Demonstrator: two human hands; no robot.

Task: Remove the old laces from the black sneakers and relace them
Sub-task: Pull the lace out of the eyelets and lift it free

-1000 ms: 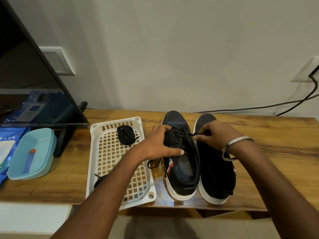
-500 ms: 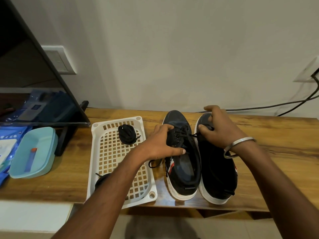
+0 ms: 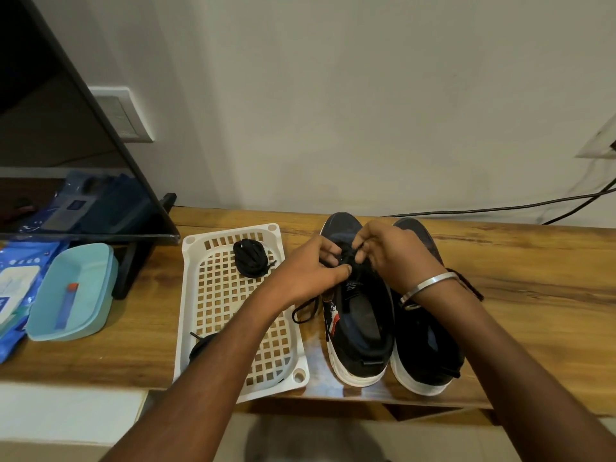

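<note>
I look down on a wooden table (image 3: 520, 281) set against a plain grey wall (image 3: 333, 95). A switch plate (image 3: 121, 115) sits at left, a socket (image 3: 600, 141) at right with black cables (image 3: 500, 208) trailing along the table's back edge.

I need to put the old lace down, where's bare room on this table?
Bare wood lies right of the right sneaker, out to the table edge. The white tray has open middle between two lace bundles. Left, around the blue dish, it's crowded.
</note>
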